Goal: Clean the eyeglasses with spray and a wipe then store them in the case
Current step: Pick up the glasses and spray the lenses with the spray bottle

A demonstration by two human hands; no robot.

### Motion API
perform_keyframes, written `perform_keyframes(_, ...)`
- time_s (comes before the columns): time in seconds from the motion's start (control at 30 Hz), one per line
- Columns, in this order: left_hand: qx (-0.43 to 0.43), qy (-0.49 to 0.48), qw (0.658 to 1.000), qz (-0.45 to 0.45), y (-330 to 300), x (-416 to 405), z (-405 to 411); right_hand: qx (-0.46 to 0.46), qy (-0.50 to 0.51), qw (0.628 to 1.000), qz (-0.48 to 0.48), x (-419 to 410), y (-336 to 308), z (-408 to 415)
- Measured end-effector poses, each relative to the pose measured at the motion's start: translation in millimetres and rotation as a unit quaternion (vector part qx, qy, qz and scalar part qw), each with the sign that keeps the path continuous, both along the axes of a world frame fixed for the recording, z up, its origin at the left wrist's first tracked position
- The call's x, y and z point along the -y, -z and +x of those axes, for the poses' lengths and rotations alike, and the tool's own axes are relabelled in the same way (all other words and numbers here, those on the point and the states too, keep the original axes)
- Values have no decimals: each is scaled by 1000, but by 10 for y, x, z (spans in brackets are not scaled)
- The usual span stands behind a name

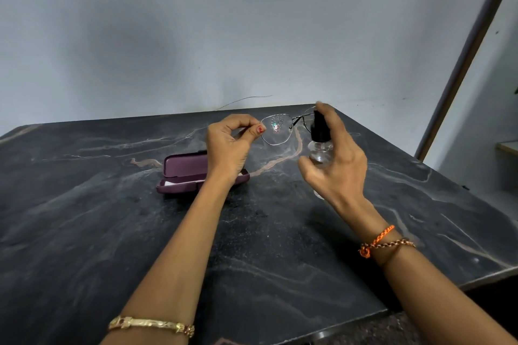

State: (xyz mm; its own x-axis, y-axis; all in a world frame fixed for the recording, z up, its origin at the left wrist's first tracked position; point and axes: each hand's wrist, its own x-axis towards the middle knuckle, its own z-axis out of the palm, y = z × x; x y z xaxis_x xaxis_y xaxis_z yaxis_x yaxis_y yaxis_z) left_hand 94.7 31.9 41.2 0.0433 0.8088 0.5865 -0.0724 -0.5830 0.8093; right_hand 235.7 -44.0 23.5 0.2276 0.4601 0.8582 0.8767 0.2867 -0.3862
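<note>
spraying was underway: left hand [228,145] pinched the eyeglasses [276,129], right hand [335,165] gripped the spray bottle [319,140]; wiping and the open case [185,173] remained.

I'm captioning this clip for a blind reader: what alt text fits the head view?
The left hand pinches thin-framed eyeglasses while the right hand aims a small spray bottle at a droplet-speckled lens. An open purple case lies on the dark marble table behind the left wrist.

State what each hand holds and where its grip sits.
Left hand pinches the eyeglasses at the frame's outer edge. Right hand wraps the spray bottle around its clear body, one finger atop the black nozzle.
</note>
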Motion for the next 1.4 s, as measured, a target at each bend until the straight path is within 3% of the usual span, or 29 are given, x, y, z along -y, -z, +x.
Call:
perform_keyframes(0.17,27,-10,1000,-8,22,-51,-42,-69,27,997,2,16,0,184)
perform_keyframes(0.4,34,-20,999,-3,38,-77,-50,-12,93,995,-19,16,-30,325)
perform_keyframes(0.57,27,-16,1000,4,31,-68,-48,-3,85,996,-21,30,-48,280)
perform_keyframes(0.87,23,-16,1000,9,45,-76,-57,-97,78,992,-5,-6,7,317)
perform_keyframes(1.1,47,-13,999,19,43,-55,-68,-201,5,980,-4,-41,92,398)
perform_keyframes(1.4,65,-9,998,23,47,-40,-74,-212,-43,975,-46,-87,138,369)
